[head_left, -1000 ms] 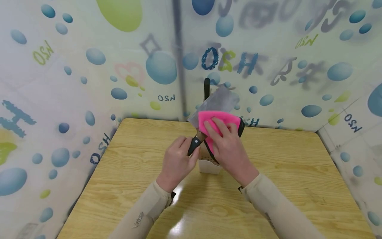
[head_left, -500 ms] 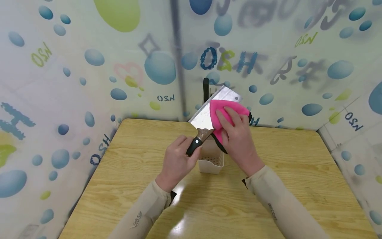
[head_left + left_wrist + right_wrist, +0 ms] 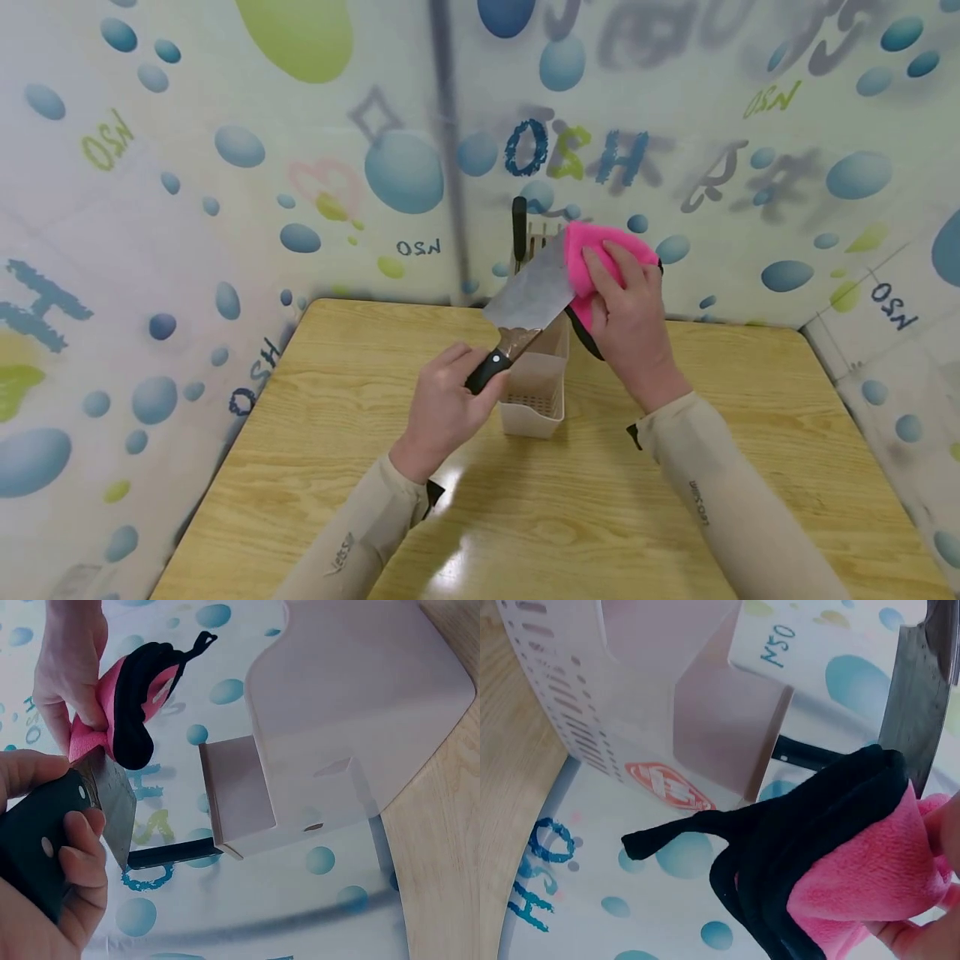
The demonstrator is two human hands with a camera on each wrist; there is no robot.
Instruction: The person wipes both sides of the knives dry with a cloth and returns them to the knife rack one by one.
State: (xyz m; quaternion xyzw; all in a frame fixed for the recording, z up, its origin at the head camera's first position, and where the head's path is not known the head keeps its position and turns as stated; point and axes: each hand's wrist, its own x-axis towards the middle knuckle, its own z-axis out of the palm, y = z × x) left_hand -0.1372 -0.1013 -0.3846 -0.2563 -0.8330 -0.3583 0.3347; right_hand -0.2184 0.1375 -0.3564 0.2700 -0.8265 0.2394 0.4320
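Observation:
My left hand [image 3: 446, 404] grips the black handle [image 3: 37, 840] of a cleaver [image 3: 531, 292], whose broad grey blade slants up and to the right. My right hand [image 3: 633, 321] holds a folded pink cloth [image 3: 611, 254] with black edging over the blade's far end. In the right wrist view the cloth [image 3: 870, 870] shows its black trim and a hanging loop, with part of the blade [image 3: 915, 705] beyond it. Behind the blade stands a pale knife holder [image 3: 534, 417], partly hidden. Another knife's black handle [image 3: 519, 227] rises from its back.
The holder stands on a wood-grain table [image 3: 360, 400] near its far edge. Patterned walls [image 3: 315, 133] rise close behind and on both sides. Slots and holes [image 3: 570, 712] run down the holder's side.
My right hand with the pink cloth has slid up and to the right along the blade, from near the handle to the far end. The left hand stays nearly still, and more blade shows.

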